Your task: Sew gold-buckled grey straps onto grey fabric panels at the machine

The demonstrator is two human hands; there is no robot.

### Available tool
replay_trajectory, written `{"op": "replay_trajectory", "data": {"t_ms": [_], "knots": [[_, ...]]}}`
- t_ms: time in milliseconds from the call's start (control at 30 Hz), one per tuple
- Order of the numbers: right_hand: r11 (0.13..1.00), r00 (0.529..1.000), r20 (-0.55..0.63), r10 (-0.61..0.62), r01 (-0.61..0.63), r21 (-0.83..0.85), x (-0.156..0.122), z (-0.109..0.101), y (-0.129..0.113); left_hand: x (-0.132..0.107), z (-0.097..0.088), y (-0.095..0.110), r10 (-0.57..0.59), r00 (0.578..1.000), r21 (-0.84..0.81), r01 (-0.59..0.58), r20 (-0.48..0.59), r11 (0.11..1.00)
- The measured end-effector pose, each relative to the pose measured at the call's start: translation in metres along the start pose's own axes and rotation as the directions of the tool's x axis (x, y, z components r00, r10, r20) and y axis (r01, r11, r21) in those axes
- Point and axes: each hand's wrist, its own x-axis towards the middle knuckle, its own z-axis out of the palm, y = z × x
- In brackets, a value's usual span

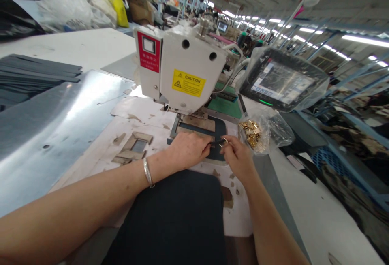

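Observation:
Below the head of a white sewing machine (191, 62), my two hands meet over a dark fabric panel (182, 216). My left hand (191, 148), a silver bangle at its wrist, has its fingers closed on one end of a short dark strap (216, 143). My right hand (235, 153) pinches a small gold buckle (224, 141) at the strap's other end. The panel runs from under the machine's clamp frame (196, 123) toward me. Part of the strap is hidden by my fingers.
Right of my hands lies a clear plastic bag of gold hardware (252, 133). A plastic-wrapped control screen (279, 80) stands behind it. Dark strips (36, 74) are stacked at left on the metal table (75, 111). A cardboard-like frame (133, 147) lies beside my left hand.

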Motion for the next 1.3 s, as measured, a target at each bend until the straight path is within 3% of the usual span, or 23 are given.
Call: {"op": "replay_trajectory", "data": {"t_ms": [133,233,433,600,767,867,1067,1200,1300], "knots": [[0.970,0.988,0.041,-0.150,0.155,-0.187,-0.005,0.003,-0.010,-0.001,0.003,0.000,0.029,1.000,0.009,-0.029,-0.009,1.000],[0.969,0.987,0.078,-0.141,0.154,-0.196,-0.007,0.006,-0.014,-0.002,0.005,0.001,0.042,0.999,0.009,-0.042,-0.001,0.999],[0.995,0.971,0.221,0.095,-0.101,0.019,-0.001,0.005,-0.003,0.002,0.014,-0.002,0.170,0.985,0.037,-0.169,-0.026,0.985],[0.932,0.934,0.257,0.249,-0.303,0.199,0.016,0.002,0.013,0.005,0.032,-0.012,0.239,0.966,0.056,-0.235,-0.097,0.970],[0.834,0.814,0.435,0.384,-0.508,0.213,0.047,-0.009,0.022,0.001,0.046,-0.021,0.147,0.989,0.046,-0.147,-0.002,0.988],[0.798,0.764,0.470,0.442,-0.574,0.183,0.066,-0.012,0.022,0.000,0.048,-0.023,0.109,0.994,0.075,-0.110,0.025,0.991],[0.776,0.722,0.511,0.467,-0.611,0.154,0.086,-0.005,0.015,0.003,0.043,-0.026,-0.049,0.995,0.130,0.038,0.087,0.991],[0.784,0.699,0.559,0.445,-0.606,0.134,0.092,-0.002,0.020,0.003,0.041,-0.025,-0.094,0.990,0.152,0.077,0.104,0.985],[0.806,0.709,0.528,0.468,-0.587,0.073,0.094,0.001,0.022,0.001,0.040,-0.021,-0.104,0.989,0.164,0.086,0.106,0.983]]}}
